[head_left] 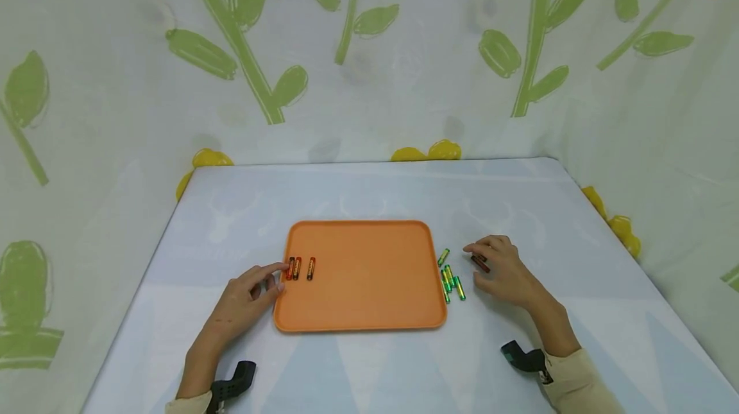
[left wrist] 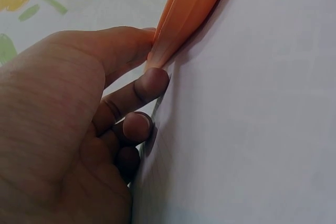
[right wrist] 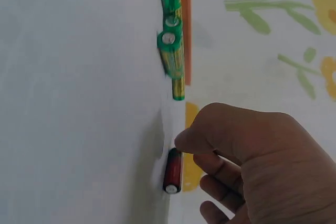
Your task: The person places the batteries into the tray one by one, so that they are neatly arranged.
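Note:
At the left edge of an orange tray (head_left: 369, 311), my left hand (head_left: 245, 301) pinches the rim between thumb and index finger; the other fingers curl beneath, as the left wrist view shows. Just inside that edge lie two red-and-black batteries (head_left: 297, 268), with another red-and-black battery (head_left: 311, 269) a little to their right. My right hand (head_left: 505, 273) hovers right of the tray, thumb and index finger spread around a dark red battery (head_left: 480, 264). That battery (right wrist: 172, 171) lies on the table close to the fingertips in the right wrist view. A second one is partly hidden under the hand.
Several green batteries (head_left: 449, 276) lie in a loose cluster against the tray's right side, between it and my right hand. Everything rests on a pale patterned tabletop (head_left: 369, 375). A flower-printed cloth (head_left: 404, 99) stands behind and beside the table.

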A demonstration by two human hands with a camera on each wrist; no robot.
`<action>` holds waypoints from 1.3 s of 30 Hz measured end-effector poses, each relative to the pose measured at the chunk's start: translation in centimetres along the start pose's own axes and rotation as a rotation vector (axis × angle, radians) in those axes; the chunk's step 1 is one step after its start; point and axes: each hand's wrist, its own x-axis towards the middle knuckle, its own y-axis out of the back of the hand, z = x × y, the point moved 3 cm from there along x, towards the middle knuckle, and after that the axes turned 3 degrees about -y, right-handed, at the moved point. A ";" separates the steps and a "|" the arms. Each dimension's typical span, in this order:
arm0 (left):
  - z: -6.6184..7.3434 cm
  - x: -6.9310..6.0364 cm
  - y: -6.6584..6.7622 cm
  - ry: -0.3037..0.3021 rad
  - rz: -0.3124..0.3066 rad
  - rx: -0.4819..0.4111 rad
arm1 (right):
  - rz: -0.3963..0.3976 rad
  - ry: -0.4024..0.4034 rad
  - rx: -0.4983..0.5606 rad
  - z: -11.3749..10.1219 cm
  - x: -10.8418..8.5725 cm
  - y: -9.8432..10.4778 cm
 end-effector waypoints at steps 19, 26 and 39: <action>0.5 0.0 0.1 0.027 -0.013 -0.026 | -0.201 0.064 -0.217 0.8 0.8 2.1; 0.3 0.1 -0.1 0.017 -0.012 -0.014 | -0.115 0.099 -0.222 0.8 0.8 2.4; -0.3 0.1 -0.1 0.024 -0.003 0.009 | -0.119 -0.047 -0.209 1.4 -1.6 4.5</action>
